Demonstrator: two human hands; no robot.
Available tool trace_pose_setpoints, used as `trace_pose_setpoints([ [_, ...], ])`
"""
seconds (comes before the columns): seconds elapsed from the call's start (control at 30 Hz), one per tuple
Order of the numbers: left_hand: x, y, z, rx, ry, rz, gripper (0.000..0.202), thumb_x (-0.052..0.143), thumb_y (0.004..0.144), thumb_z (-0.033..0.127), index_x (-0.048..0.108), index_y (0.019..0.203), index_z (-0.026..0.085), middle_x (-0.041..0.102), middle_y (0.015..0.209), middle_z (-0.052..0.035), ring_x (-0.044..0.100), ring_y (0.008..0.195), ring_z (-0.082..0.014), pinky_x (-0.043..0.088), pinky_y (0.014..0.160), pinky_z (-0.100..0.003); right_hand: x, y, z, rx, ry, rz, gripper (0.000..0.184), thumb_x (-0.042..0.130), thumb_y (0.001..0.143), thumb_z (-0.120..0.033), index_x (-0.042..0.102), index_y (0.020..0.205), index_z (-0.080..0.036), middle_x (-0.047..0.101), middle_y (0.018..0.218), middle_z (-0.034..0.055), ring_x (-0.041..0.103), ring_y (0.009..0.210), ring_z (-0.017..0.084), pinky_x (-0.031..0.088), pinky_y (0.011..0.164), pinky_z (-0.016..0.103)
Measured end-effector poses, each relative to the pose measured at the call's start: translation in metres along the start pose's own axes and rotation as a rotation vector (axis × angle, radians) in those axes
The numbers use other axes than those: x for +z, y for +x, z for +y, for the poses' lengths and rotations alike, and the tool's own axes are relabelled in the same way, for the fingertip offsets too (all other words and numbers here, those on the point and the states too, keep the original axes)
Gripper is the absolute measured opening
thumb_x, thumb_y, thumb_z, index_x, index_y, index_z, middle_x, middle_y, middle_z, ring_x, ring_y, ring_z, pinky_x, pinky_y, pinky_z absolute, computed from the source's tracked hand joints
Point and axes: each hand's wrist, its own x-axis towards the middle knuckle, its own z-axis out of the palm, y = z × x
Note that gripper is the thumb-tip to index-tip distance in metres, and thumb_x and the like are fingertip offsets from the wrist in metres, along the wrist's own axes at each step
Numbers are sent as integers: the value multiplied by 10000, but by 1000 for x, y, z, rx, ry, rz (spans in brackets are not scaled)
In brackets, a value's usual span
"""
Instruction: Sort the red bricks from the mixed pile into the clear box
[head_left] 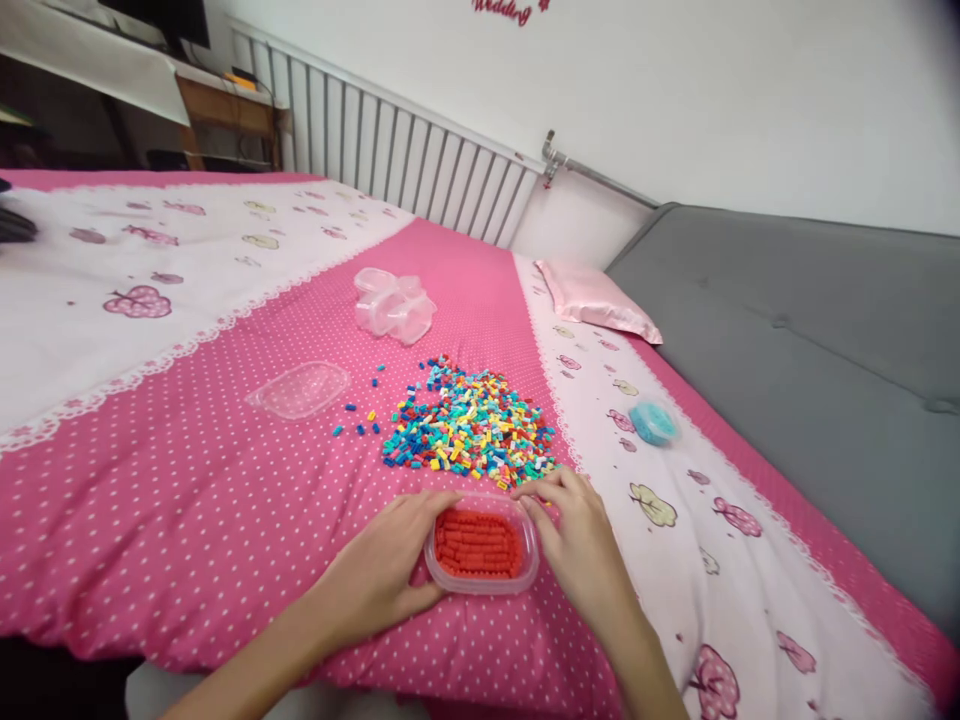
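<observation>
A clear plastic container (527,570) holds neat rows of small red building bricks (478,545). My left hand (394,555) grips its left side, with the fingers on the far rim and the thumb low at the near edge. At the far right corner, my right hand (574,520) has its thumb and bent fingertips closed on the rim; whether a small brick is also between them I cannot make out. Just beyond the container spreads a pile of mixed small building bricks (480,420) in blue, yellow, green, red and white.
A clear lid (304,389) lies left of the pile on the pink dotted bedspread (187,480). Several nested clear containers (395,305) stand behind it. At right are a container of light blue pieces (654,424), a pink pillow (596,302) and a grey headboard (795,330).
</observation>
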Motion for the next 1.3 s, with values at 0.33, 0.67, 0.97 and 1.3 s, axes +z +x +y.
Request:
trace_pose_setpoints([
  [0.33, 3, 0, -12, 53, 75, 36, 759, 664, 815, 147, 346, 1495, 260, 615, 1429, -124, 613, 1295, -320, 513, 1112, -506, 44, 118, 12, -71, 50, -59, 266, 611, 947, -90, 738, 1154, -197, 704, 1247, 71, 625, 1202, 186, 447, 1100, 366],
  [0.67, 9, -6, -23, 62, 92, 94, 830, 698, 792, 137, 352, 1528, 301, 624, 1446, -111, 624, 1293, -334, 546, 1096, -509, 80, 169, 44, 138, -132, 21, 365, 647, 998, -385, 619, 1308, -194, 624, 1346, 102, 642, 1158, 254, 559, 979, 488],
  [0.97, 20, -5, -33, 114, 96, 119, 948, 698, 736, 121, 236, 1539, 321, 632, 1417, -120, 640, 1260, -344, 564, 1058, -501, 84, 219, 45, 134, -233, -28, 334, 639, 1003, -390, 635, 1275, -196, 640, 1314, 95, 654, 1118, 237, 570, 954, 462],
  [1.3, 19, -5, -31, 135, 113, 141, 962, 657, 716, 73, 230, 1550, 292, 651, 1383, -113, 653, 1239, -321, 550, 1070, -459, 98, 244, 27, 235, -294, -52, 333, 644, 1000, -389, 637, 1274, -201, 639, 1316, 94, 654, 1115, 237, 572, 950, 456],
])
